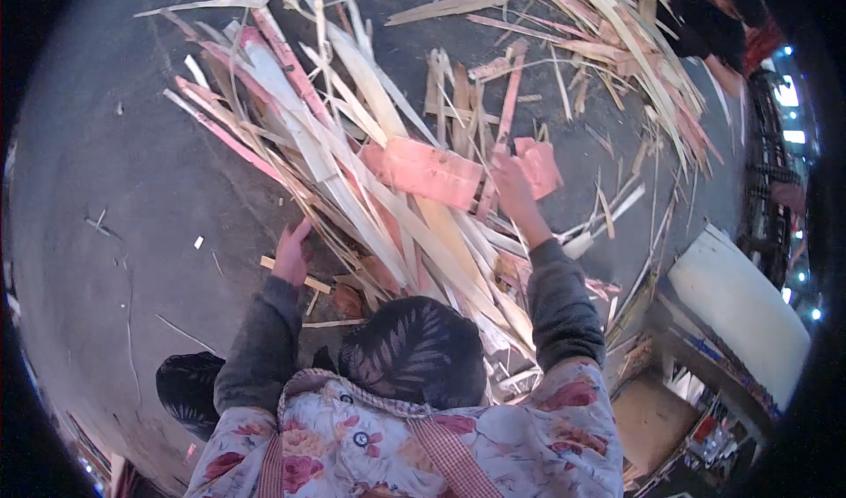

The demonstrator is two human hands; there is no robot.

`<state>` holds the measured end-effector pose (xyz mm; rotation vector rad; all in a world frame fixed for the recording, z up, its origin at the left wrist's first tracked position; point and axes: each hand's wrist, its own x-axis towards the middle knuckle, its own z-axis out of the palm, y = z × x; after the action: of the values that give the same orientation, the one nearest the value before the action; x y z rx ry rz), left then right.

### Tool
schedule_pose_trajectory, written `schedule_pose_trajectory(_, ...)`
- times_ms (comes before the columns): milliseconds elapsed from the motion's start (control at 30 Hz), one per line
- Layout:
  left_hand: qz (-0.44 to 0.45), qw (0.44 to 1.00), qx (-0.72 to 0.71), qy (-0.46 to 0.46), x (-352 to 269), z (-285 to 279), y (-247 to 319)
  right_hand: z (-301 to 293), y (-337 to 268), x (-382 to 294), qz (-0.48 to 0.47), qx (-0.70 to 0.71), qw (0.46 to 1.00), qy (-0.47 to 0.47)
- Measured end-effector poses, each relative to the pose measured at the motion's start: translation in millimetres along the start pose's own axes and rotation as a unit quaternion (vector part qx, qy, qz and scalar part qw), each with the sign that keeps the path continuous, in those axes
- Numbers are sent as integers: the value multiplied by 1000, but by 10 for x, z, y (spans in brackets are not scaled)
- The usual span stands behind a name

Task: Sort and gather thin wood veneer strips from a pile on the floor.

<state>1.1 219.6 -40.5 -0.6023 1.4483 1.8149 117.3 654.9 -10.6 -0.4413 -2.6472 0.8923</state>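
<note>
A long bundle of pale and pink-stained wood veneer strips (370, 200) lies slantwise on the floor in front of me. Beside its left edge is my left hand (292, 253), thumb and fingers apart and nothing held. My right hand (514, 181) is at the bundle's right side, its fingers curled on a narrow pink-stained wood strip (510, 104). A broad pink veneer piece (429, 171) lies across the bundle, just left of that hand. Another torn pink piece (538, 166) shows behind the right hand, partly covered by it.
A second heap of veneer strips (615, 42) lies at the upper right, near another person (717, 28). Loose slivers are strewn over the dark floor (132, 187). A machine or bench with a pale panel (740, 313) stands at the right. My patterned knee (413, 352) adjoins the bundle's near end.
</note>
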Motion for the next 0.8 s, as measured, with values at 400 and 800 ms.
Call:
schedule_pose_trajectory(400,-204,915,210,277,-399,-985,-1111,-29,959,700,214,-297,923,-116)
schedule_pose_trajectory(800,34,981,16,190,-290,262,-252,625,-124,780,248,25,953,-172)
